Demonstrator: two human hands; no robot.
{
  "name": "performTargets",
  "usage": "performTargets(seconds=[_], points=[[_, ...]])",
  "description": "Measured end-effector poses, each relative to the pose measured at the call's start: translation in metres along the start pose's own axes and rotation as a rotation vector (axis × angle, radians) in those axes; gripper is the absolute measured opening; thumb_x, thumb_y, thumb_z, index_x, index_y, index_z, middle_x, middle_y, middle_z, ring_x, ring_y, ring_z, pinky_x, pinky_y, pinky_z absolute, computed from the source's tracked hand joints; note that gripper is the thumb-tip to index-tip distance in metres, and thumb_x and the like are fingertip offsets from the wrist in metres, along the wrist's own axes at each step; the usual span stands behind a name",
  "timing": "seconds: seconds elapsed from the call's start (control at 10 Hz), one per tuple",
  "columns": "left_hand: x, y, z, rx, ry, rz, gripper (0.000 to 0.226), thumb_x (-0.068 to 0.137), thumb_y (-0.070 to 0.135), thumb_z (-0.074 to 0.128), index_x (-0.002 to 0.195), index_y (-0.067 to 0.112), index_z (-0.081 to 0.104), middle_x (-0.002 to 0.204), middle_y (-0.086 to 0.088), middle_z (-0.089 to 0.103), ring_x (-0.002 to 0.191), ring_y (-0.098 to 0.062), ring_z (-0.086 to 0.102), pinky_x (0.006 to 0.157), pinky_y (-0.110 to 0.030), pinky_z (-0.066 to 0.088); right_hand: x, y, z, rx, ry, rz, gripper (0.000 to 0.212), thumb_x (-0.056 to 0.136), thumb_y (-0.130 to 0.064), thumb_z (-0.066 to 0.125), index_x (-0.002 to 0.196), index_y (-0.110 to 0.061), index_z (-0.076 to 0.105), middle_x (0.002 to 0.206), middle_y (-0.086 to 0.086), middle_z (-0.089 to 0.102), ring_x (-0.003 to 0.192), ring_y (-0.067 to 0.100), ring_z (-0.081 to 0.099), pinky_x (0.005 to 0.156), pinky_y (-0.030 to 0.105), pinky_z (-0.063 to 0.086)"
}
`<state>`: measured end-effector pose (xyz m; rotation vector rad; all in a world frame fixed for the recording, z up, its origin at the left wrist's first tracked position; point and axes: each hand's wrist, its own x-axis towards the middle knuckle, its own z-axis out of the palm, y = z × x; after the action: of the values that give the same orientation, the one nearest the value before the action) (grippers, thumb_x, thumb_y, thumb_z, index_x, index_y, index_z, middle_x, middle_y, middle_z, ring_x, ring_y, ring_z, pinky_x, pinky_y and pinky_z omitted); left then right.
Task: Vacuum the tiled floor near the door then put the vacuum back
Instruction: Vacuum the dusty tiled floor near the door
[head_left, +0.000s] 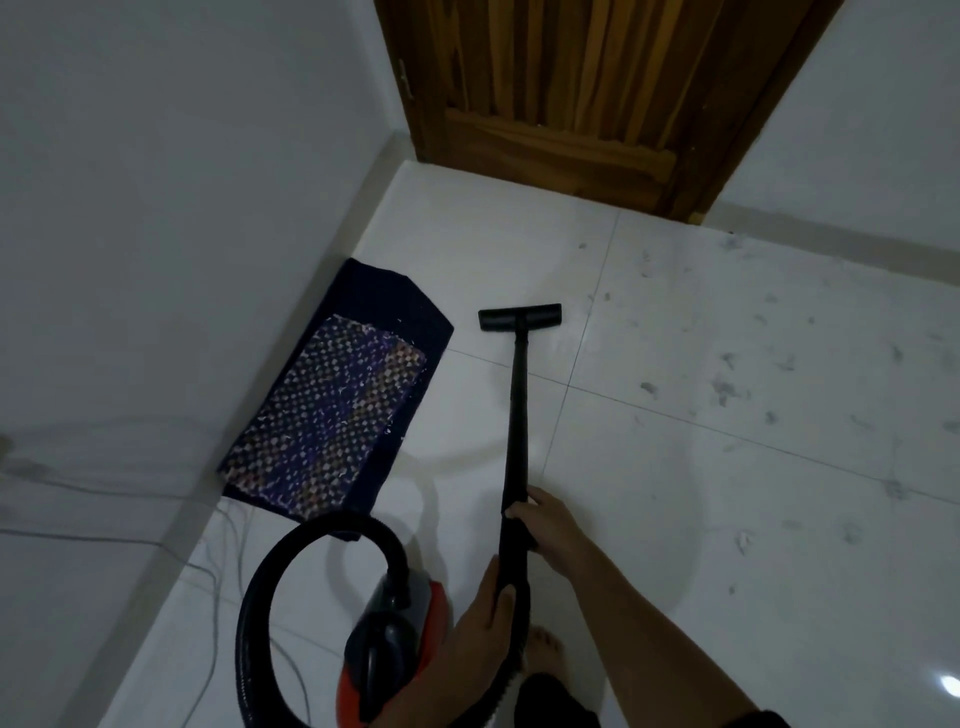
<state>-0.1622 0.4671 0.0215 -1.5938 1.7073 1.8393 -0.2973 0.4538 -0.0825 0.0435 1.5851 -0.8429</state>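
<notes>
A black vacuum wand (518, 410) runs from my hands to its flat nozzle (520, 316), which rests on the white tiled floor (701, 322) in front of the wooden door (566, 88). My right hand (545, 525) grips the wand higher up. My left hand (483, 618) holds it lower, near the hose end. The red and black vacuum body (395, 639) sits at the lower left with its black hose (291, 561) looping over it. Grey dust specks (727, 387) are scattered on the tiles to the right of the nozzle.
A dark blue patterned mat (332, 410) lies against the left wall, just left of the nozzle. A thin power cord (223, 577) trails along the floor by the wall at lower left. My bare foot (543, 644) shows under the wand.
</notes>
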Motion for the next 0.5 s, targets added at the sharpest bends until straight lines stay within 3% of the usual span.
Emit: performTargets(seconds=[0.1, 0.2, 0.3, 0.4, 0.5], points=[[0.039, -0.010, -0.007, 0.074, -0.043, 0.011, 0.052, 0.102, 0.035, 0.026, 0.150, 0.021, 0.013, 0.146, 0.007, 0.028, 0.142, -0.014, 0.023, 0.104, -0.014, 0.019, 0.016, -0.024, 0.005, -0.003, 0.007, -0.019, 0.044, 0.089, -0.002, 0.055, 0.132, -0.008, 0.052, 0.108, 0.015, 0.062, 0.093, 0.029, 0.060, 0.090, 0.042, 0.053], [0.058, -0.012, -0.016, 0.172, -0.134, 0.013, 0.057, 0.100, 0.042, 0.024, 0.150, 0.018, 0.011, 0.155, 0.007, 0.019, 0.143, -0.007, 0.020, 0.102, -0.004, 0.015, 0.026, -0.040, 0.009, -0.023, 0.015, -0.014, 0.041, 0.089, -0.002, 0.054, 0.129, -0.009, 0.054, 0.108, 0.014, 0.062, 0.094, 0.028, 0.060, 0.085, 0.039, 0.053], [0.079, 0.003, -0.038, 0.171, -0.109, -0.010, 0.052, 0.102, 0.032, 0.025, 0.151, 0.021, 0.010, 0.154, -0.003, 0.025, 0.141, -0.019, 0.028, 0.108, -0.020, 0.024, 0.044, -0.060, 0.018, 0.001, 0.028, -0.012, 0.040, 0.089, -0.002, 0.054, 0.128, -0.007, 0.055, 0.099, 0.011, 0.063, 0.090, 0.028, 0.060, 0.090, 0.042, 0.052], [0.100, 0.017, -0.059, 0.142, -0.163, -0.009, 0.053, 0.103, 0.034, 0.022, 0.151, 0.022, 0.005, 0.155, -0.003, 0.026, 0.140, -0.020, 0.031, 0.105, -0.019, 0.026, 0.062, -0.081, 0.027, 0.045, 0.045, -0.017, 0.042, 0.090, -0.002, 0.055, 0.131, -0.009, 0.053, 0.096, 0.008, 0.062, 0.087, 0.025, 0.060, 0.086, 0.038, 0.053], [0.116, 0.026, -0.073, 0.111, -0.167, 0.014, 0.053, 0.103, 0.030, 0.022, 0.151, 0.019, 0.000, 0.155, -0.003, 0.024, 0.139, -0.018, 0.032, 0.093, -0.008, 0.023, 0.077, -0.095, 0.033, 0.048, 0.042, -0.022, 0.044, 0.091, -0.006, 0.057, 0.135, -0.008, 0.050, 0.106, 0.010, 0.062, 0.090, 0.024, 0.061, 0.081, 0.034, 0.054]])
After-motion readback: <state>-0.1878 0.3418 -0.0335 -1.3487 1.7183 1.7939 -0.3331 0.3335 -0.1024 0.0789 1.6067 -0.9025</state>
